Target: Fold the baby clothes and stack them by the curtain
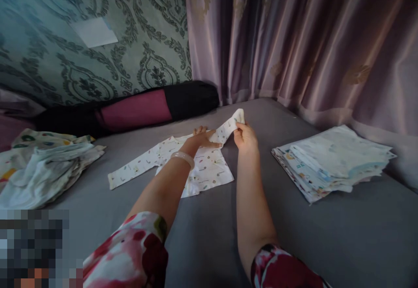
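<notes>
Tension on the raised white printed cloth sleeve (227, 127) is best applied lightly and evenly, so that the body of the small white long-sleeved shirt (214, 170), dotted with tiny scattered prints, is not dragged askew. The shirt is spread near the middle of the grey cloth-covered bed (202, 244), between a loose heap of pale printed cloths (42, 170) on the left and a flat stack of pale printed cloths (339, 161) on the right. Its other sleeve (133, 170) is laid out straight toward the near left.

Firm anchoring close to the shoulder is advisable while the cuff end is handled, and creases are best smoothed outward from shoulder to cuff. With too slight a pressure, the whole garment could be shifted.

The left hand (205, 138), with a pale translucent bangle (183, 159) worn at its wrist, is opened with fingers spread and rested palm-down at the base of the raised sleeve; nothing appears to be gripped by it. By the right hand (246, 137), the sleeve is pinched near its cuff, between thumb and fingers, and lifted toward the far right. Some of the fingertips are hidden.
</notes>
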Motion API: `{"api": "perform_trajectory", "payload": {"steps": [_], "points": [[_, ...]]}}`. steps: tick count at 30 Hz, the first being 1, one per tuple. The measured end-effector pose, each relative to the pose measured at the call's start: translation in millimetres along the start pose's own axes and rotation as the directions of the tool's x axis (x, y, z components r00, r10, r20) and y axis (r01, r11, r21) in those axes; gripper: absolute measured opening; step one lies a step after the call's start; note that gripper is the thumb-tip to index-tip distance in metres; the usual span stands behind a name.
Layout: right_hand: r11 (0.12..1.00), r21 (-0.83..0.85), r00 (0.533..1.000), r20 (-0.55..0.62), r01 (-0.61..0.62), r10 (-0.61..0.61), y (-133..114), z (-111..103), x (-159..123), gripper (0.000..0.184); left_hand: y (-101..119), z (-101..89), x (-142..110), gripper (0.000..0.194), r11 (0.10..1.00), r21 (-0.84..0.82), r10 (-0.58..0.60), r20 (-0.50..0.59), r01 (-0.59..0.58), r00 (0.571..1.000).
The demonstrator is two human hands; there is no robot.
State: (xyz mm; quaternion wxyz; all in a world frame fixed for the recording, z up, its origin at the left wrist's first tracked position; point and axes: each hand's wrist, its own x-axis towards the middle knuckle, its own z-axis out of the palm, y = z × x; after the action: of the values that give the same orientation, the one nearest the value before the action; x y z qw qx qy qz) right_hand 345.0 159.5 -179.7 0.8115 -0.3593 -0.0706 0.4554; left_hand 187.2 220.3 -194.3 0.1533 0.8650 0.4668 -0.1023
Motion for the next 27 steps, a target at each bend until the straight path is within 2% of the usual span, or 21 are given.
{"api": "perform_trajectory", "payload": {"steps": [4, 8, 12, 15, 17, 18, 20, 22, 23, 25, 27], "points": [[0.996, -0.083, 0.998, 0.048, 0.034, -0.030, 10.0, 4.9, -1.6, 0.039, 8.1, 0.3, 6.6, 0.107, 0.999, -0.037, 0.003, -0.007, -0.003, 1.000], [0.993, -0.096, 0.996, 0.059, 0.075, -0.069, 15.6, 6.1, 0.0, 0.036, 6.4, 7.8, 8.1, 0.104, 0.994, -0.102, 0.018, -0.068, -0.025, 0.997], [0.989, -0.113, 0.994, 0.065, 0.093, -0.086, 20.9, 3.2, 7.0, 0.036, -3.6, 14.9, -3.7, 0.089, 0.974, -0.221, -0.005, -0.248, -0.052, 0.969], [0.977, -0.181, 0.990, 0.104, 0.111, -0.093, 30.1, 2.4, 12.8, 0.038, -18.1, 21.6, -20.2, 0.068, 0.900, -0.425, -0.109, -0.440, -0.100, 0.891], [0.968, -0.224, 0.990, 0.107, 0.114, -0.091, 39.6, 5.3, 13.1, 0.043, -30.4, 27.1, -34.5, 0.055, 0.769, -0.621, -0.256, -0.516, -0.151, 0.818], [0.963, -0.246, 0.991, 0.101, 0.111, -0.089, 45.0, 8.0, 11.5, 0.047, -36.8, 30.2, -42.3, 0.050, 0.669, -0.722, -0.346, -0.514, -0.178, 0.785], [0.948, -0.299, 0.993, 0.087, 0.107, -0.085, 56.1, 15.1, 4.6, 0.056, -48.3, 37.5, -58.2, 0.043, 0.422, -0.875, -0.503, -0.443, -0.237, 0.742], [0.916, -0.383, 0.991, 0.107, 0.118, -0.083, 66.2, 23.2, -6.0, 0.063, -56.7, 46.4, -72.7, 0.038, 0.194, -0.936, -0.584, -0.351, -0.294, 0.732], [0.892, -0.434, 0.988, 0.130, 0.128, -0.079, 70.8, 27.2, -12.0, 0.065, -59.4, 51.2, -78.7, 0.036, 0.107, -0.943, -0.605, -0.313, -0.314, 0.732], [0.838, -0.526, 0.982, 0.178, 0.145, -0.058, 79.4, 34.3, -24.1, 0.068, -61.8, 60.6, -87.5, 0.034, 0.001, -0.942, -0.636, -0.259, -0.335, 0.727], [0.793, -0.587, 0.976, 0.213, 0.162, -0.041, 88.7, 39.8, -35.3, 0.069, -61.5, 67.9, -92.1, 0.034, -0.051, -0.937, -0.650, -0.232, -0.347, 0.724]]}}
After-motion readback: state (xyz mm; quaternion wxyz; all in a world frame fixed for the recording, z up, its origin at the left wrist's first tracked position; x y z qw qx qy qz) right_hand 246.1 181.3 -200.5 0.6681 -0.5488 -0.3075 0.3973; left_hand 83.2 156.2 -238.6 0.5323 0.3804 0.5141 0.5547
